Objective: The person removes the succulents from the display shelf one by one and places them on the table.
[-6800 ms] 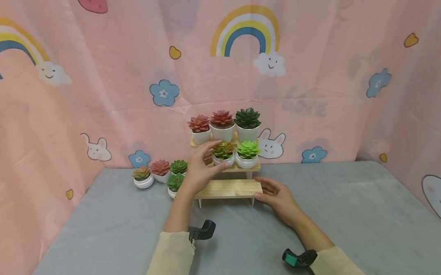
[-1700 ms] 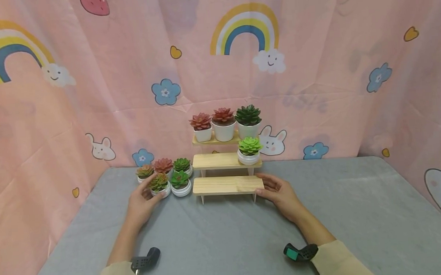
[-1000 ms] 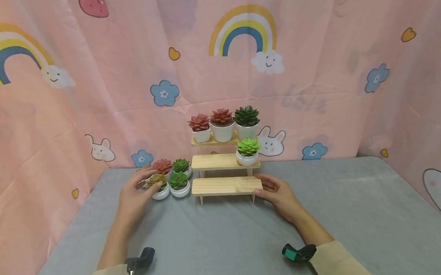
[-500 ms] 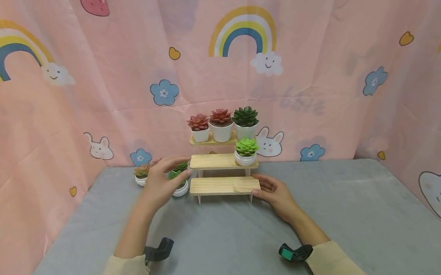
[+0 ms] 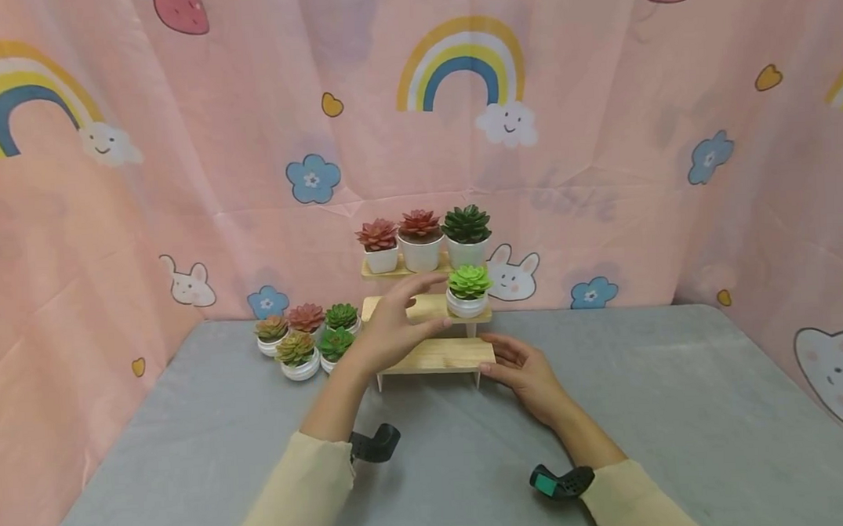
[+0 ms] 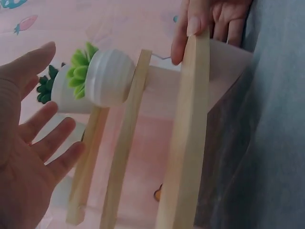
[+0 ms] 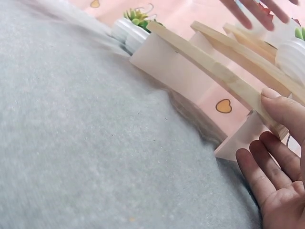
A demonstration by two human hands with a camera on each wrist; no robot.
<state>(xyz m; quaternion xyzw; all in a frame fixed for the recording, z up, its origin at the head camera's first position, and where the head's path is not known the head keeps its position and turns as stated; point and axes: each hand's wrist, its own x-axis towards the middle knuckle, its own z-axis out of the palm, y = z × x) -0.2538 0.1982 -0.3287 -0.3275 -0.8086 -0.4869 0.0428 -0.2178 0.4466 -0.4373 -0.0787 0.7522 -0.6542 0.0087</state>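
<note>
In the head view, the left hand, over the pots at the left a second ago, is now at the centre of the frame, thumb and fingers spread apart, just beside a lime-green succulent in a round, ribbed white pot. The left wrist view shows no finger curled round that pot. An olive-yellow succulent in a ribbed white pot, on the middle tier several seconds ago, now stands on the grey cloth at centre left, among five grouped pots. I take this to mean its transfer is done and the hand is turned to the one pot left on the middle tier.

The right hand pinches the right end of the lowest board of a pale wooden three-step stand, thumb on top, seemingly steadying it.

The lime-green pot sits near the middle board's right end, with a dark green succulent in a smooth white pot close behind and above. Bare board lies to its left; the roomiest cloth is at lower centre and lower right.
</note>
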